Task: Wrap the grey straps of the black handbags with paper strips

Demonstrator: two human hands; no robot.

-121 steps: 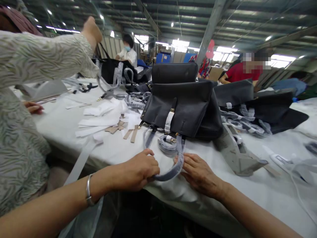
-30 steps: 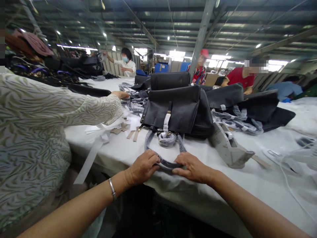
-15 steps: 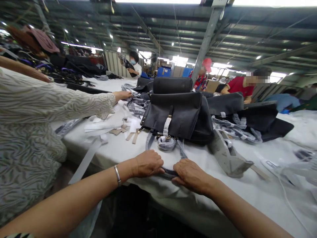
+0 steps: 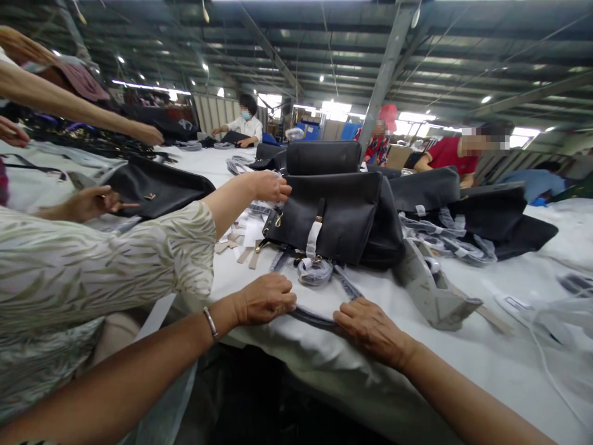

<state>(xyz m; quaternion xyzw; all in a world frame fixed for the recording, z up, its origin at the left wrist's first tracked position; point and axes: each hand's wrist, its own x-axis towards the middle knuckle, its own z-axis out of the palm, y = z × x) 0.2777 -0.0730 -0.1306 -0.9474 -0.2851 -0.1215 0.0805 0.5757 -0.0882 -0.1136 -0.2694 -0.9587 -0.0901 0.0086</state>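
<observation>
Both my hands grip one long bag strap [image 4: 315, 317] that loops toward me at the table's front edge. My left hand [image 4: 267, 298] is closed on its left part, and my right hand [image 4: 368, 324] pinches its right part. Between them the dark strap curves across; clear plastic wrap shows on the stretches near the bag. Just beyond stands a black handbag [image 4: 340, 216], its flap facing me, with a white-wrapped buckle tab [image 4: 314, 240]. A coiled, plastic-wrapped strap [image 4: 315, 271] lies at its base.
A co-worker's patterned sleeve [image 4: 185, 247] reaches in from the left, that hand near the handbag. Another black bag [image 4: 155, 185] lies at left. More black bags [image 4: 491, 210] and wrapped straps stand at right, beside a grey folded piece [image 4: 433, 290]. Paper scraps [image 4: 227, 242] lie left.
My hands have moved apart, the left one leftward and the right one rightward, showing more strap between them. The co-worker's arm has reached farther right, and a black bag now shows at left.
</observation>
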